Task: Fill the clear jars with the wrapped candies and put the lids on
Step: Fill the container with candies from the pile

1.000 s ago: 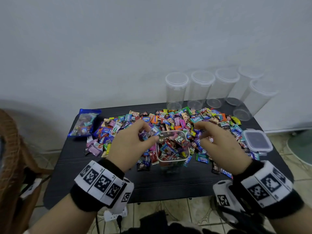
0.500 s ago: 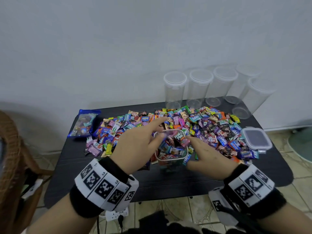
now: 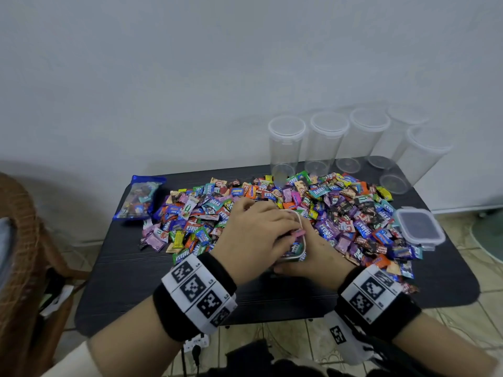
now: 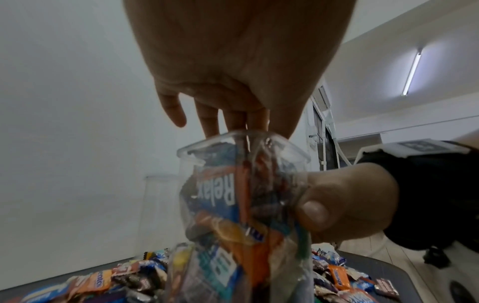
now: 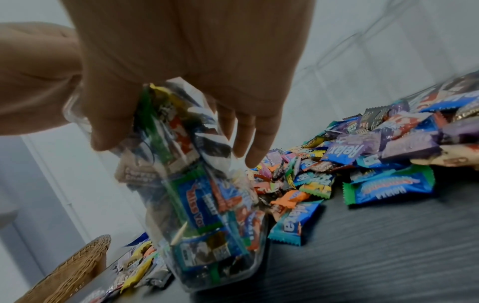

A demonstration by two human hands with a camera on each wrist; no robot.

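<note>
Both hands [image 3: 283, 240] now clasp the jar [image 3: 296, 254].

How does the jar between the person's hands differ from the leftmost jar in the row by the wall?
1. The held jar is packed with wrapped candies; the leftmost back jar is empty.
2. The held jar's mouth is open, with the left hand over it; the back jar wears its lid.
3. The right hand grips the held jar; nothing touches the back jar.
Both are clear plastic and upright.
</note>
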